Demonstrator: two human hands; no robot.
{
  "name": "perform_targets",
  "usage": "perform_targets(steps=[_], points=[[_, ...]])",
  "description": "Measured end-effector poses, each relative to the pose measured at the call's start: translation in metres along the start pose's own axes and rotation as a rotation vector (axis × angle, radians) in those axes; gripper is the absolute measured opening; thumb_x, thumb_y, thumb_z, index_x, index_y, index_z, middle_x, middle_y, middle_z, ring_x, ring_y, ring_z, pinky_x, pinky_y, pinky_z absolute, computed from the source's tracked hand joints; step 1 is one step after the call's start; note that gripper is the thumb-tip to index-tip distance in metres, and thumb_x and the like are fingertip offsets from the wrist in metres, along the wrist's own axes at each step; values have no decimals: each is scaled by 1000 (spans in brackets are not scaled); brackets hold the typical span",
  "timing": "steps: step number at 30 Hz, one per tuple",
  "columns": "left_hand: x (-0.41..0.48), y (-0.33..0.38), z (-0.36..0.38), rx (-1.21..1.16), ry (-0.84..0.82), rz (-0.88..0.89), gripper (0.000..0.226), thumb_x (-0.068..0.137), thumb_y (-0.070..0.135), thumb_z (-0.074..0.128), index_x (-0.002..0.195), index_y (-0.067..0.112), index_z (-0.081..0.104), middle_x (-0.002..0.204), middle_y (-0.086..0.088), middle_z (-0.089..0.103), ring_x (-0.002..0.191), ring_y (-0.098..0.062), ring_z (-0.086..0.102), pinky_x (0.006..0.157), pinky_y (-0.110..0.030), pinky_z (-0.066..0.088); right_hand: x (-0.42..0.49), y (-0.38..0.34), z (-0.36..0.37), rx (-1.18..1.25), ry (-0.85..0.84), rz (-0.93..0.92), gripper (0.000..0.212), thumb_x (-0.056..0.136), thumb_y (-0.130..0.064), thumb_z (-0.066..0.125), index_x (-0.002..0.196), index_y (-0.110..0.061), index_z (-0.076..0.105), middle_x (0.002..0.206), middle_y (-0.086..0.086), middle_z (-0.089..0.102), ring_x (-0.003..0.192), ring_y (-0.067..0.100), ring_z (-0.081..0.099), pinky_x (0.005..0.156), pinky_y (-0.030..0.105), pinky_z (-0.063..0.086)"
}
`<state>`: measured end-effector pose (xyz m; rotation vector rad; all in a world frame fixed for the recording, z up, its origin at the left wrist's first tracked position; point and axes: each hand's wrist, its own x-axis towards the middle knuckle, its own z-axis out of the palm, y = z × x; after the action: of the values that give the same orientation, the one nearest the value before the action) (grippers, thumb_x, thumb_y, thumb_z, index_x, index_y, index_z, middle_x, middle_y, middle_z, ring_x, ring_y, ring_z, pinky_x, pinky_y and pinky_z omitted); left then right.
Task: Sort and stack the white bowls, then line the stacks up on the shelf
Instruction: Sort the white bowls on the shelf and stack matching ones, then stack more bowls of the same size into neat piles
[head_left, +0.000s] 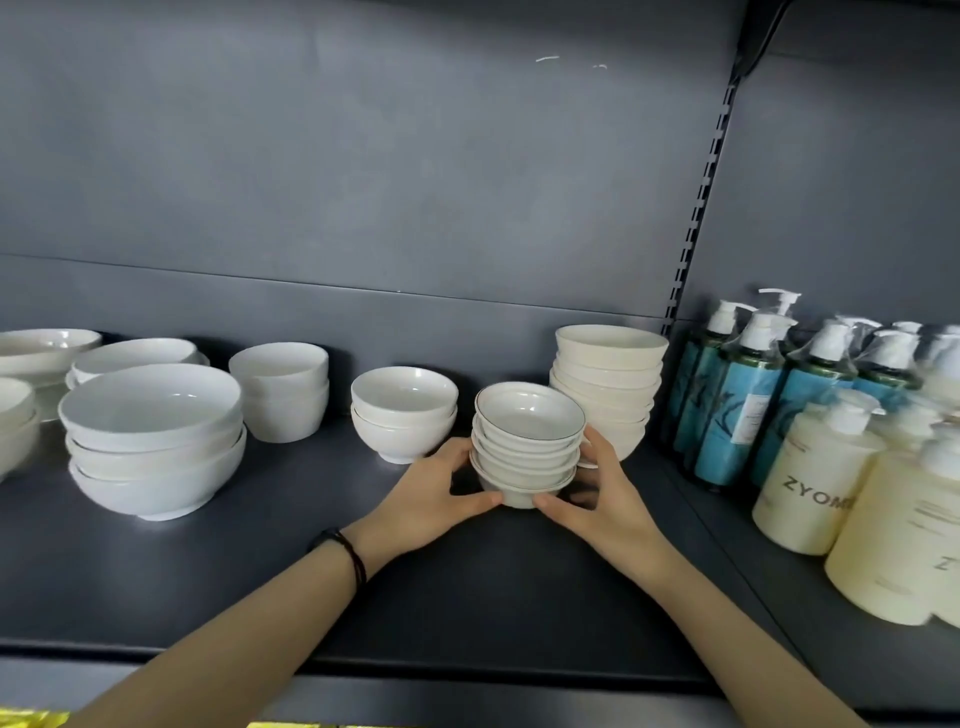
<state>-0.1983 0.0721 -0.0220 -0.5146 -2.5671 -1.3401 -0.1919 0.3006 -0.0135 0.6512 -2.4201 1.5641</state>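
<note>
Head view. Black band (347, 553) on left wrist, nearest. Left-hand grip (434, 491) and right-hand grip (605, 491) both curled round small rimmed stack (527, 447): thumbs at foot, fingers up sides. Stack upright, low over dark shelf (260, 571); contact unclear. Left of stack: footed bowl pair (404, 413), straight-sided bowls (283, 389), big bowl stack (156, 441) furthest left. Just behind-right of stack: cream bowl stack (608, 374). Right of stack: cream pump bottles (815, 478), blue bottles (727, 395) behind.
</note>
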Motion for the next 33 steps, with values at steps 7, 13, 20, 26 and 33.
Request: perform_targets(steps=[7,13,20,26,33], points=[[3,8,4,-161,-43,-69,48,78,22,82,118,24,54,119,12,67,114,5,59,93,-16,45,-6,-4,-2,31,115,-46,84,64,-42,87,129,-50,35,130,-25,48,124,-5,46,105,22,43],[1,24,13,-217,-135,-71,66,76,26,83,135,23,53,125,12,67,117,6,58,108,-24,42,-21,-2,-14,-11,162,-7,80,65,-48,86,124,-56,33,132,-23,42,128,-3,41,103,16,37],[-11,33,5,13,-118,14,40,88,29,71,126,21,63,124,8,67,116,0,60,103,-25,47,-37,-13,-12,-122,329,117,69,68,-30,88,120,-29,42,117,-5,56,104,9,58,86,20,47],[-49,17,-51,706,-32,10,23,93,46,55,103,29,67,106,11,66,100,-11,60,82,-28,46,-53,-28,12,-378,412,-109,28,78,-17,80,80,-22,53,70,-5,57,65,14,57,60,29,49],[-83,-11,-103,1089,5,-128,38,95,53,45,109,22,62,115,0,64,114,-20,54,91,-33,39,-37,-58,79,-682,-25,-306,26,87,-38,67,109,-25,61,99,-14,58,86,2,56,71,22,48]])
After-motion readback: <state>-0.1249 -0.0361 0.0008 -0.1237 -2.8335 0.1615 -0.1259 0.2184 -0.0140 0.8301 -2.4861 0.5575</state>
